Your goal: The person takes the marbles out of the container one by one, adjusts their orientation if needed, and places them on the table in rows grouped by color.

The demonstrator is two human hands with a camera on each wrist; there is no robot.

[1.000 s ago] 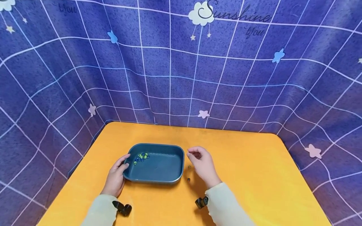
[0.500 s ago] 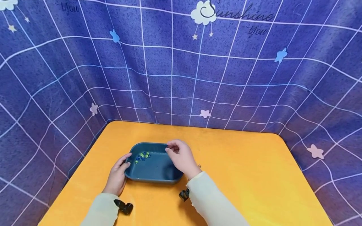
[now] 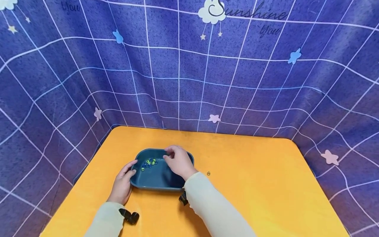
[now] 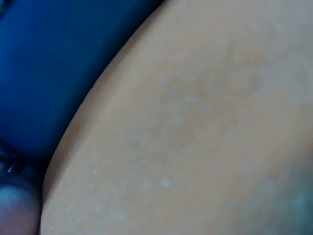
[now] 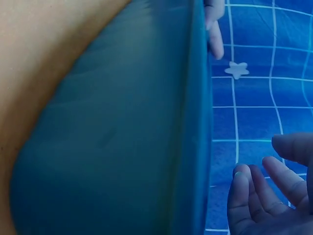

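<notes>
A dark teal rectangular tray (image 3: 160,188) with raised walls stands on the table. Its left end is gripped by my left hand (image 3: 120,184), thumb over the rim. Several blue and yellow-green marbles (image 3: 149,163) lie together at the tray's left end. My right hand (image 3: 179,163) is over the tray's right half, to the right of the marbles. In the right wrist view, the thumb and a finger of my right hand (image 5: 264,200) meet around a tiny greenish glint, seemingly a marble, mostly hidden. One clear marble (image 3: 208,173) lies on the table right of the tray.
The table (image 3: 260,184) has a yellow-orange cover. A blue-purple curtain (image 3: 189,72) with grid lines, stars and clouds hangs around its back and sides. Small black wrist cameras (image 3: 129,216) sit at both cuffs. The left wrist view is mostly filled by skin.
My right hand has moved left from beside the tray to over its right half. The dark marble seen on the table earlier no longer shows. My left hand stays on the tray.
</notes>
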